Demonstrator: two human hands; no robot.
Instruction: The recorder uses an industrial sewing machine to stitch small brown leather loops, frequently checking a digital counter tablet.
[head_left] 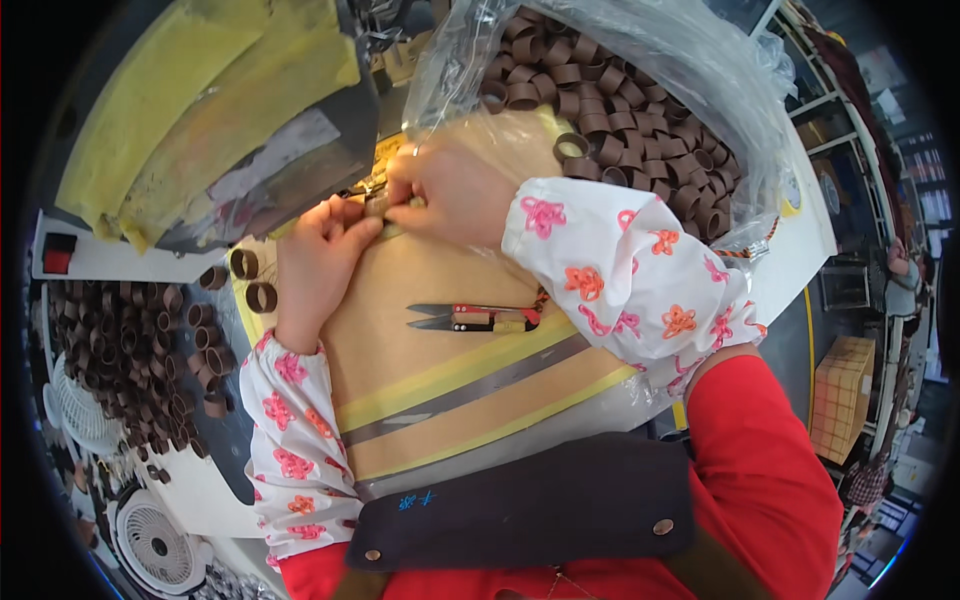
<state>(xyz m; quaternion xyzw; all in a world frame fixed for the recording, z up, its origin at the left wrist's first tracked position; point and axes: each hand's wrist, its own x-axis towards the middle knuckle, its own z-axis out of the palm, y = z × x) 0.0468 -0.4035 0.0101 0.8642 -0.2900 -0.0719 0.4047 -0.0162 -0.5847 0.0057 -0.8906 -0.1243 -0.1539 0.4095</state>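
My left hand [323, 255] and my right hand [450, 195] meet at the metal working part of a machine [385, 158], fingers bent and closed around a small piece that their fingertips mostly hide; I cannot make out what it is. Below them, thread snips [470, 318] with red and black handles lie on the tan, tape-edged work board [400, 374]. Two brown rings [261, 296] sit upright or on edge at the board's left side, near my left hand. The machine's dark body [305, 175], covered with yellow tape, stands at upper left.
A clear plastic bag [758, 110] holds many brown rings [630, 140] at upper right. More rings [115, 340] are piled at left, beside white fans [160, 530]. A cardboard box [840, 395] stands at right. Another person [903, 280] is at the far right.
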